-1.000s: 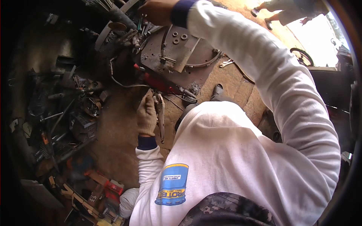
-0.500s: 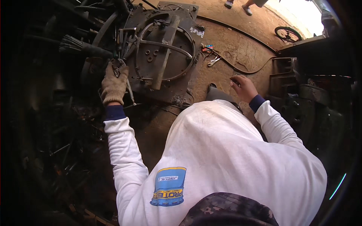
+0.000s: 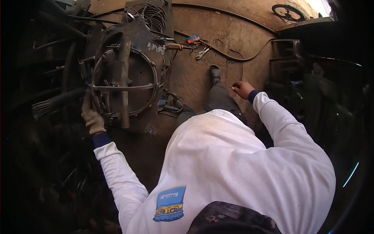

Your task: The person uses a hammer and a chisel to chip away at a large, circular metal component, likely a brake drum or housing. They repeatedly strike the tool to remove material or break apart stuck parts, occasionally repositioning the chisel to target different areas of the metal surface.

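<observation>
My left hand (image 3: 92, 116), in a knitted work glove, reaches up to the lower left edge of a round metal frame (image 3: 156, 80) on the dark metal table (image 3: 141, 34). Its fingers are in shadow beside the frame, so I cannot tell whether they grip it. A flat metal bar (image 3: 124, 70) crosses the frame lengthwise, over the frame's crosspiece. My bare right hand (image 3: 244, 90) hangs above the floor to the right of my leg. Its fingers are loosely bent, slightly apart from the thumb, and nothing shows in them.
On the floor lie locking pliers (image 3: 202, 52), a small red and blue pack (image 3: 193, 39) and a long cable (image 3: 243, 59). A brown-handled tool (image 3: 174, 46) juts from the table's right edge. Coiled wire (image 3: 150, 16) sits at its far end. A wire-bristled brush (image 3: 41, 109) lies left.
The view has shifted, bringing coiled wire and my foot into sight. My left hand has left the tools at the table's left edge and is now beside the round frame. My right hand still hangs free.
</observation>
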Demonstrator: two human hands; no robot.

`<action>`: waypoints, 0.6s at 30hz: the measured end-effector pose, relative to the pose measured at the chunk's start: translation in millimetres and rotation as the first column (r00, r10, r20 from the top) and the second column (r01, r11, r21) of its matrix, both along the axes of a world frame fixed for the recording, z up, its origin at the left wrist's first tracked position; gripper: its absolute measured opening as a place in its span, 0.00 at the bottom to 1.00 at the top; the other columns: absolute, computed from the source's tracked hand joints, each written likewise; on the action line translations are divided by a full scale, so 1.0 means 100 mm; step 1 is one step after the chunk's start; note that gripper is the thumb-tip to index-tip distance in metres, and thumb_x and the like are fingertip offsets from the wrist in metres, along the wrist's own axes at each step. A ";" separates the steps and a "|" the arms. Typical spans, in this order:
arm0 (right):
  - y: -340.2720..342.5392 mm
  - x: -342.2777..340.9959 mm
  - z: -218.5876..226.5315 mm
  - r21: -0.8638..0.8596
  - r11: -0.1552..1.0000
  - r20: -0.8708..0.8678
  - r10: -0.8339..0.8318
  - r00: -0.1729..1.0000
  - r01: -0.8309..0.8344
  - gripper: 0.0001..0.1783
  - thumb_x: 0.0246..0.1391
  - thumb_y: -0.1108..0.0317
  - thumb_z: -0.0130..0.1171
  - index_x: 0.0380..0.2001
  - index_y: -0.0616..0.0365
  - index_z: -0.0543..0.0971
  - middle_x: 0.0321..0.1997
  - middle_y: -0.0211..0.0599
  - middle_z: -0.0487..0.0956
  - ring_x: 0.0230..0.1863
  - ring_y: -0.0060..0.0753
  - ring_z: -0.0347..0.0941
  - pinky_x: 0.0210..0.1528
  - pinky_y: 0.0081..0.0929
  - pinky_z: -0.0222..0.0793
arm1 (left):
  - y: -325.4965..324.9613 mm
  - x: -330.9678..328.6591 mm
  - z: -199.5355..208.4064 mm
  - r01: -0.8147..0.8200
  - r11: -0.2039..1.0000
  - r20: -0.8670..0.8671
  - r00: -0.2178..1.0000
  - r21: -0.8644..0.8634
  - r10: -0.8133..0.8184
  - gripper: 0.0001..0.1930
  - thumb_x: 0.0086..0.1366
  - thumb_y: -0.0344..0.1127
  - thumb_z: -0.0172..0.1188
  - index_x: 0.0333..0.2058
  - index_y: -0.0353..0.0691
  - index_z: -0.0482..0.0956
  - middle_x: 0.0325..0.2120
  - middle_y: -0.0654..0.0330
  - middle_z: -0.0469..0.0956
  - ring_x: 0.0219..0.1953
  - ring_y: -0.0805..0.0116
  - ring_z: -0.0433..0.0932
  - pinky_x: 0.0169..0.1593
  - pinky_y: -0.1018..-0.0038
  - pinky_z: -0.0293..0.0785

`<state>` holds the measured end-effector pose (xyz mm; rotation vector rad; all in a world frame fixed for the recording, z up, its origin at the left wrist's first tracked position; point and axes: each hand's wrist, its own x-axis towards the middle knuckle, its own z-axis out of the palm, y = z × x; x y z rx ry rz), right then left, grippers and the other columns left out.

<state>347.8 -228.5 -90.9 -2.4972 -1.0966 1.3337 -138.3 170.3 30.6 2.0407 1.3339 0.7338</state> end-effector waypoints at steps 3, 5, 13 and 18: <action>0.24 0.48 -0.55 -0.148 0.986 -0.044 0.073 0.996 -0.079 0.21 0.58 0.52 0.57 0.45 0.57 0.82 0.45 0.51 0.82 0.48 0.54 0.77 0.52 0.42 0.72 | -0.37 0.11 0.22 -0.344 0.927 0.050 0.934 -0.149 0.355 0.26 0.74 0.47 0.48 0.62 0.35 0.67 0.57 0.55 0.73 0.57 0.67 0.72 0.60 0.72 0.66; 0.49 0.72 -0.93 -0.235 0.961 -0.079 0.128 0.989 -0.144 0.22 0.58 0.51 0.57 0.46 0.57 0.81 0.47 0.52 0.81 0.51 0.54 0.76 0.54 0.42 0.70 | -0.70 0.10 0.19 -0.430 0.895 -0.063 0.903 -0.119 0.425 0.28 0.73 0.49 0.48 0.63 0.34 0.65 0.61 0.53 0.68 0.62 0.63 0.66 0.65 0.69 0.60; 1.54 1.56 -3.05 -0.310 0.917 -0.109 0.226 0.968 -0.249 0.23 0.58 0.51 0.55 0.49 0.54 0.80 0.50 0.48 0.80 0.54 0.52 0.75 0.57 0.42 0.69 | -1.00 0.39 0.11 -0.363 0.909 -0.541 0.732 0.205 0.414 0.28 0.72 0.45 0.50 0.64 0.34 0.61 0.62 0.50 0.65 0.61 0.56 0.67 0.65 0.64 0.61; 1.99 1.83 -4.50 -0.209 0.889 -0.058 0.404 0.913 -0.407 0.25 0.55 0.54 0.60 0.54 0.50 0.77 0.51 0.48 0.80 0.54 0.52 0.75 0.56 0.43 0.70 | -0.98 0.72 -0.22 -0.428 0.873 -0.618 0.627 0.236 0.475 0.27 0.71 0.45 0.50 0.63 0.35 0.62 0.61 0.50 0.66 0.61 0.55 0.67 0.64 0.64 0.62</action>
